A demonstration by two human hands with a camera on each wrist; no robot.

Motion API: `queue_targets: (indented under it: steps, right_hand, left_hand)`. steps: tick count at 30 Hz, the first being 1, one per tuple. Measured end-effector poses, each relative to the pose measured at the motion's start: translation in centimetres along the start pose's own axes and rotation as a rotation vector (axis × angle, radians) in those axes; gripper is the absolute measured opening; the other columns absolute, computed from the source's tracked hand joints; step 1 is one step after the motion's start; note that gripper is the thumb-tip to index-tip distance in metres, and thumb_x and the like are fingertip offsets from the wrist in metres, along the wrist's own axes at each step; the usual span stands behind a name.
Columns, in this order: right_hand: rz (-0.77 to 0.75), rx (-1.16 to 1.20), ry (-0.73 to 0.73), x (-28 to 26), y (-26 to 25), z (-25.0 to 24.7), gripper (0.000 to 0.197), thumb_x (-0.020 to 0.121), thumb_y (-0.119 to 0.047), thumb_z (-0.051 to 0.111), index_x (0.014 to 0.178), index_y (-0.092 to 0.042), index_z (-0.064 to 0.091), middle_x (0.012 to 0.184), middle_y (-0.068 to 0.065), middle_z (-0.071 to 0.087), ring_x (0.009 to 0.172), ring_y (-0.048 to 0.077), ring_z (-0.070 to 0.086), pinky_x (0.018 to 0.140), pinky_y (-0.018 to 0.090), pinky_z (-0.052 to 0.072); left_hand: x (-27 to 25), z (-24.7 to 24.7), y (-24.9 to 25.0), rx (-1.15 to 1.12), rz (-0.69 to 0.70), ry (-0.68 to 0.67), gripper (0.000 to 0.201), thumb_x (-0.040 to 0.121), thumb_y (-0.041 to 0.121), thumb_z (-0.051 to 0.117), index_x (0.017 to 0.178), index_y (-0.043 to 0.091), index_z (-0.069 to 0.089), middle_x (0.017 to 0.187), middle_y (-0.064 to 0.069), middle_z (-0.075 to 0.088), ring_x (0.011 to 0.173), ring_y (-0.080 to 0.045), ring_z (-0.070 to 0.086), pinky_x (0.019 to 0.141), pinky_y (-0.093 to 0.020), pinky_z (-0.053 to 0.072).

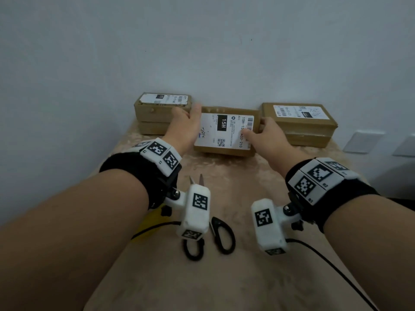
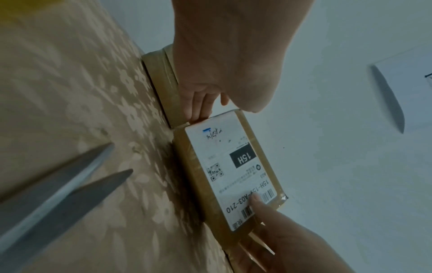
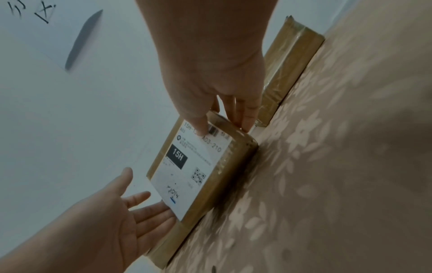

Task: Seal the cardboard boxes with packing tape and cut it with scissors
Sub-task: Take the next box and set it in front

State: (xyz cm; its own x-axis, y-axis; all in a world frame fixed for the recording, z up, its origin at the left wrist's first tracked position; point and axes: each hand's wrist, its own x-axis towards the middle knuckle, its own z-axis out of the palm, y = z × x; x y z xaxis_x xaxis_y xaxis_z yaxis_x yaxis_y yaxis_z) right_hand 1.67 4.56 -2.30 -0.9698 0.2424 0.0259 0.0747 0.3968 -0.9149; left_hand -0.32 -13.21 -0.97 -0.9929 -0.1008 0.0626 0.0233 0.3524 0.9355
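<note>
A flat cardboard box with a white "15H" shipping label lies in the middle of the table, between both hands. My left hand touches its left end with straight fingers, the thumb standing clear. My right hand grips its right end, thumb on the label and fingers down the side. The box also fills the left wrist view. Black-handled scissors lie near me with blades apart, partly hidden by the left wrist camera.
A stack of two boxes stands against the wall at the left, another stack at the right. A yellow object shows under my left wrist, mostly hidden. Beige floral cloth covers the table. Wall sockets are at the right.
</note>
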Motion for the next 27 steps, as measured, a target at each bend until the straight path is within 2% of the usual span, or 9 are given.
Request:
queue_targets:
  steps: [2, 4, 6, 10, 13, 18, 23, 25, 27]
  right_hand:
    - [0.010, 0.063, -0.007, -1.2, -0.1, -0.8, 0.046, 0.091, -0.032, 0.062, 0.129, -0.013, 0.042, 0.118, 0.002, 0.061, 0.103, 0.020, 0.063, 0.089, 0.042, 0.054]
    - [0.025, 0.105, 0.004, -2.9, -0.5, -1.9, 0.046, 0.090, -0.043, 0.060, 0.124, -0.017, 0.043, 0.116, 0.002, 0.061, 0.100, 0.019, 0.062, 0.087, 0.042, 0.054]
    - [0.039, 0.138, 0.021, -4.7, -0.9, -3.3, 0.050, 0.088, -0.052, 0.057, 0.121, -0.016, 0.042, 0.110, 0.002, 0.061, 0.097, 0.016, 0.060, 0.088, 0.041, 0.053]
    - [0.105, 0.220, 0.075, -8.1, -0.7, -6.3, 0.046, 0.089, -0.053, 0.055, 0.113, -0.015, 0.043, 0.109, 0.004, 0.058, 0.100, 0.019, 0.058, 0.090, 0.041, 0.052]
    - [0.155, 0.254, 0.113, -10.4, 0.2, -7.8, 0.041, 0.090, -0.043, 0.060, 0.112, -0.012, 0.047, 0.111, 0.007, 0.060, 0.094, 0.017, 0.060, 0.081, 0.034, 0.053]
    - [0.192, 0.320, 0.093, -13.4, 2.0, -9.0, 0.041, 0.092, -0.036, 0.060, 0.122, -0.010, 0.050, 0.110, 0.004, 0.064, 0.093, 0.016, 0.063, 0.065, 0.027, 0.050]
    - [0.111, 0.220, 0.087, -14.2, 3.3, -8.6, 0.058, 0.094, -0.035, 0.056, 0.143, -0.027, 0.027, 0.122, 0.003, 0.056, 0.105, 0.018, 0.058, 0.095, 0.043, 0.050]
    - [0.035, 0.146, 0.004, -14.5, 3.1, -8.6, 0.063, 0.096, -0.032, 0.055, 0.148, -0.032, 0.020, 0.116, 0.000, 0.056, 0.102, 0.015, 0.057, 0.098, 0.043, 0.048]
    - [-0.014, 0.074, -0.070, -14.7, 2.9, -8.5, 0.068, 0.096, -0.029, 0.056, 0.150, -0.037, 0.015, 0.128, 0.001, 0.053, 0.111, 0.016, 0.055, 0.102, 0.042, 0.045]
  left_hand:
    - [-1.3, -0.1, 0.4, -0.056, -0.021, -0.035, 0.048, 0.094, 0.058, 0.032, 0.111, 0.014, 0.035, 0.101, -0.002, 0.058, 0.097, -0.017, 0.061, 0.085, -0.037, 0.053]
    - [-2.9, -0.1, 0.9, -0.056, -0.016, -0.076, 0.071, 0.079, 0.076, 0.030, 0.115, 0.016, 0.044, 0.110, -0.003, 0.061, 0.104, -0.020, 0.060, 0.093, -0.046, 0.048]
    - [-4.9, 0.0, 1.6, -0.032, -0.005, -0.131, 0.080, 0.073, 0.083, 0.026, 0.111, 0.018, 0.053, 0.111, -0.002, 0.063, 0.104, -0.020, 0.060, 0.095, -0.046, 0.047]
    - [-9.5, 1.0, 2.8, -0.071, -0.029, -0.160, 0.041, 0.092, 0.063, 0.034, 0.094, 0.025, 0.048, 0.097, 0.006, 0.054, 0.100, -0.018, 0.054, 0.098, -0.046, 0.046]
    - [-12.0, 1.8, 2.4, -0.125, -0.032, -0.156, 0.028, 0.094, 0.053, 0.042, 0.091, 0.026, 0.049, 0.103, 0.004, 0.055, 0.102, -0.017, 0.053, 0.097, -0.042, 0.046]
    - [-15.1, 2.6, 0.9, -0.157, -0.073, -0.202, 0.043, 0.092, 0.049, 0.049, 0.124, 0.021, 0.048, 0.120, 0.001, 0.055, 0.104, -0.015, 0.056, 0.082, -0.034, 0.052]
    - [-16.0, 3.2, -0.8, -0.125, -0.071, -0.273, 0.049, 0.097, 0.047, 0.039, 0.141, 0.027, 0.029, 0.126, 0.006, 0.046, 0.117, -0.021, 0.052, 0.100, -0.045, 0.045]
    - [-15.9, 3.2, -0.8, -0.130, -0.089, -0.264, 0.050, 0.096, 0.049, 0.037, 0.142, 0.032, 0.025, 0.129, 0.005, 0.045, 0.120, -0.023, 0.050, 0.103, -0.045, 0.042]
    - [-15.7, 2.9, -1.1, -0.127, -0.110, -0.254, 0.051, 0.089, 0.059, 0.038, 0.136, 0.041, 0.026, 0.133, 0.004, 0.044, 0.123, -0.024, 0.046, 0.104, -0.047, 0.040]
